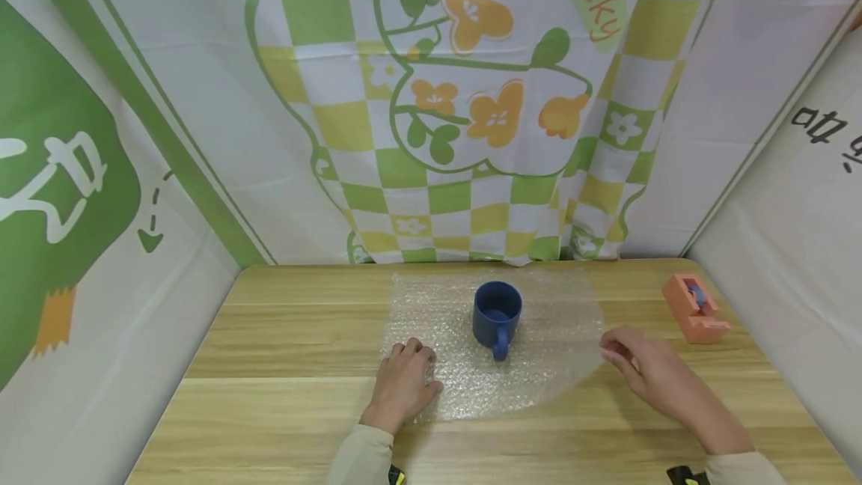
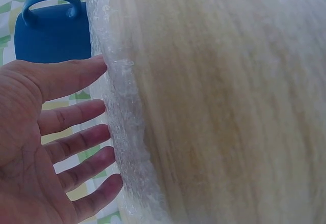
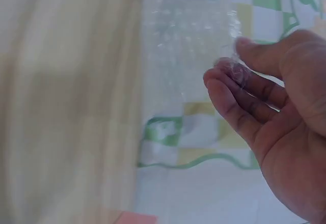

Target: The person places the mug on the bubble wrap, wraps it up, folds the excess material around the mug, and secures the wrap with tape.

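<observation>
A dark blue mug (image 1: 486,326) stands upright on a clear sheet of bubble wrap (image 1: 465,388), its handle towards me. My left hand (image 1: 404,386) rests at the sheet's left edge, fingers spread and fairly straight; in the left wrist view its fingertips touch the bubble wrap (image 2: 127,102), with the mug (image 2: 51,35) beyond the thumb. On the other side, my right hand (image 1: 649,369) pinches the sheet's right edge between thumb and fingers. The right wrist view shows a gathered bit of bubble wrap (image 3: 189,46) at those fingertips.
An orange tape dispenser (image 1: 700,328) with a blue roll sits at the right of the wooden table (image 1: 296,350). Behind the table hangs a green and yellow checked cloth (image 1: 438,200), and printed white cloth walls (image 1: 795,245) stand at the sides.
</observation>
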`<state>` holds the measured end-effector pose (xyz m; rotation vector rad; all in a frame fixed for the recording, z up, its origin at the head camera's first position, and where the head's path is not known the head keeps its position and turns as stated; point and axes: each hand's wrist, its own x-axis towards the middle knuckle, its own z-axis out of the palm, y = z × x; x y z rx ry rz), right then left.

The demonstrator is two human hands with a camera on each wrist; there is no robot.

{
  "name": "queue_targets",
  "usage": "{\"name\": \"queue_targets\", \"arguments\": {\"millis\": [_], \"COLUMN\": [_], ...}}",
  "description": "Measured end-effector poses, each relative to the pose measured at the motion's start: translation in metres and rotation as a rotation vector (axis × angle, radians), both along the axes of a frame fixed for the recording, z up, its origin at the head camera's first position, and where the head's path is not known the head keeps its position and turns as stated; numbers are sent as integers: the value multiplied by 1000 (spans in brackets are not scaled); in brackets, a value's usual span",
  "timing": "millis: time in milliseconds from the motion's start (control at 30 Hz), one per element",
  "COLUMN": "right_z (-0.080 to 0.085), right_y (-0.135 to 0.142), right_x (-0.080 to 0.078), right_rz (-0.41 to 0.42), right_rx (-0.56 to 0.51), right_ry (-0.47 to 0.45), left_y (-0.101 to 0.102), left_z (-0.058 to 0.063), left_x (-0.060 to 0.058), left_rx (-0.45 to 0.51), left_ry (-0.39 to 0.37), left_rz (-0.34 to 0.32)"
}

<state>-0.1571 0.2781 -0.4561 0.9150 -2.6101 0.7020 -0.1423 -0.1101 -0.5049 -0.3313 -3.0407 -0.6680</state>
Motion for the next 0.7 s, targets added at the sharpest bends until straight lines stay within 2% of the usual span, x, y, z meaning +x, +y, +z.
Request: {"name": "queue_targets", "arguments": {"millis": [133, 267, 433, 700], "right_z": [19, 32, 44, 54], "right_y": [-13, -29, -53, -91], "right_x": [-5, -18, -34, -62], "right_rz": [10, 65, 110, 130], "right_rx": [-13, -26, -67, -112], "right_ry": [1, 105, 205, 242], "left_y": [0, 0, -1, -1], "left_z": [0, -1, -1, -2], "left_x": [0, 0, 0, 0], "left_rx": [-2, -3, -3, -7], "left_ry": [1, 1, 8, 7], "left_rz": [0, 0, -7, -7]}}
